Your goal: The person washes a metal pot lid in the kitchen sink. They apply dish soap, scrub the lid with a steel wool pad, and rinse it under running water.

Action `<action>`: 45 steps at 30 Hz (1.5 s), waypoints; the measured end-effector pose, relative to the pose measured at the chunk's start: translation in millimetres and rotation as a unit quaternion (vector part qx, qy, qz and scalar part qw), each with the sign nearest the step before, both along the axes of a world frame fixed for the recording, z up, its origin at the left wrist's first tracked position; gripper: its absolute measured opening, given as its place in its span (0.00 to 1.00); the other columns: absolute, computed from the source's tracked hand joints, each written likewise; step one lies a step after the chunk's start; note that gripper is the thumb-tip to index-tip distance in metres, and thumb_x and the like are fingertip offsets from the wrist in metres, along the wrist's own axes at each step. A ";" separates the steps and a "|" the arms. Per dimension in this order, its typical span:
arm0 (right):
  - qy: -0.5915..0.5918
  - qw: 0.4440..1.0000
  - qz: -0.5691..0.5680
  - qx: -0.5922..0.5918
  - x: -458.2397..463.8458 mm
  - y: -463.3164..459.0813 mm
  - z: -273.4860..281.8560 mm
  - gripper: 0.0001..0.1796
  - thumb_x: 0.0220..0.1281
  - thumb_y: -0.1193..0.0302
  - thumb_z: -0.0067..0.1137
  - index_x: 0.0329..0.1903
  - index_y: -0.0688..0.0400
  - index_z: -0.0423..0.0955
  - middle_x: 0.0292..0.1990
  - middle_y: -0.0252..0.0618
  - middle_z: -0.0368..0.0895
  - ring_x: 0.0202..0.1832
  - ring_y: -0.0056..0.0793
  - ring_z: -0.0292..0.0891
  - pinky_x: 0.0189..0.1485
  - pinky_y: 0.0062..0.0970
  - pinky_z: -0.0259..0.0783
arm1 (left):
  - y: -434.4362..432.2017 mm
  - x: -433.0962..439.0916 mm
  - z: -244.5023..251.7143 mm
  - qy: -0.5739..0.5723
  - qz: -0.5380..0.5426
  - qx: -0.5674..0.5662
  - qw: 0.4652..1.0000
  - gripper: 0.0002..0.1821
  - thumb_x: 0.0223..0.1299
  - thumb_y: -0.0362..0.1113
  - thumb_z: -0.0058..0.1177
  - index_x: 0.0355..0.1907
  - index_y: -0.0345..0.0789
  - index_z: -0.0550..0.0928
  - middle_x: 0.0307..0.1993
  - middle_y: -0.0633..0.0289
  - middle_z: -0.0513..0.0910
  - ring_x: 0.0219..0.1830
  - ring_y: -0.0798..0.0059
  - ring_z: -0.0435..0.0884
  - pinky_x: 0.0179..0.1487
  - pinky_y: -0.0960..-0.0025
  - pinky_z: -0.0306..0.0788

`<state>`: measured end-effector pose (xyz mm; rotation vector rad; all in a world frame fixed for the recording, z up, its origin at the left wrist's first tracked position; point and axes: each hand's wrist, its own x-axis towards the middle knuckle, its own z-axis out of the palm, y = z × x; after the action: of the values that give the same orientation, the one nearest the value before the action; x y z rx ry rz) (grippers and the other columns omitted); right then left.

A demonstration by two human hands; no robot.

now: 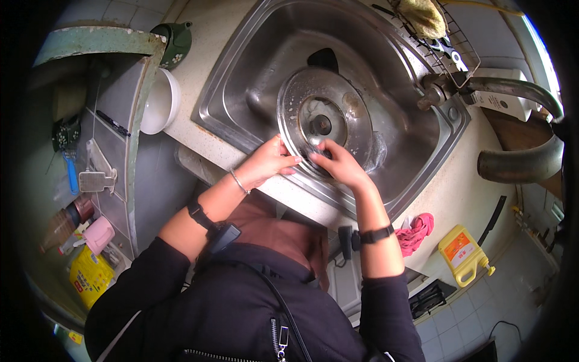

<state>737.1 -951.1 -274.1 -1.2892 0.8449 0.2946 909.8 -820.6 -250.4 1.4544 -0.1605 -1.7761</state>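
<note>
A round pot lid (291, 106), see-through with a metal rim and a dark centre knob, is tilted inside the stainless-steel sink (271, 40). Whitish spots mark its surface. My left hand (269, 160) grips the rim on the near left side, thumb on top. Bent over the lid's near part, my right hand (339, 165) pinches a small dark, silvery scrubber (320, 156), blurred and mostly hidden by the fingers. Behind the lid a black handle-like piece (324, 59) shows. A patch of wet, shiny mesh or suds (377, 151) lies to its right; I cannot tell which.
A metal faucet (506, 86) reaches in from the right beside a wire rack (452, 54). A red cloth (416, 233) and a yellow jug (461, 255) stand on the right counter. On the left are a white bowl (158, 102) and a green-edged shelf (135, 131).
</note>
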 end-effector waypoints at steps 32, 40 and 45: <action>-0.075 0.944 0.032 -0.318 7.7 47.5 21.0 0.16 0.54 0.66 0.65 0.40 0.60 0.71 0.39 0.46 0.77 0.45 0.48 0.75 0.46 0.43 0.68 | -2.7 -8.1 3.0 -0.010 0.096 0.134 0.986 0.22 0.73 0.54 0.38 0.48 0.35 0.71 0.36 0.52 0.82 0.33 0.61 0.85 0.40 0.59 0.81; -0.018 0.932 0.129 -0.339 -44.8 31.2 37.4 0.15 0.54 0.66 0.64 0.41 0.58 0.72 0.39 0.43 0.76 0.46 0.45 0.74 0.49 0.41 0.65 | -2.7 -8.9 -0.3 -0.011 0.090 0.146 0.985 0.23 0.74 0.54 0.38 0.50 0.36 0.72 0.36 0.54 0.84 0.32 0.66 0.86 0.37 0.63 0.81; -0.084 0.904 0.102 -0.406 -1.8 47.1 29.5 0.14 0.56 0.68 0.61 0.40 0.60 0.69 0.38 0.46 0.75 0.46 0.46 0.74 0.48 0.42 0.64 | -2.0 -6.8 -3.0 -0.012 0.100 0.143 0.985 0.22 0.73 0.54 0.38 0.47 0.34 0.71 0.34 0.53 0.81 0.32 0.62 0.85 0.38 0.59 0.81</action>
<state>735.3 -903.9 -244.6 -2.1582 0.6991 -0.0271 903.0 -822.6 -253.3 1.6304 0.2306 -1.6669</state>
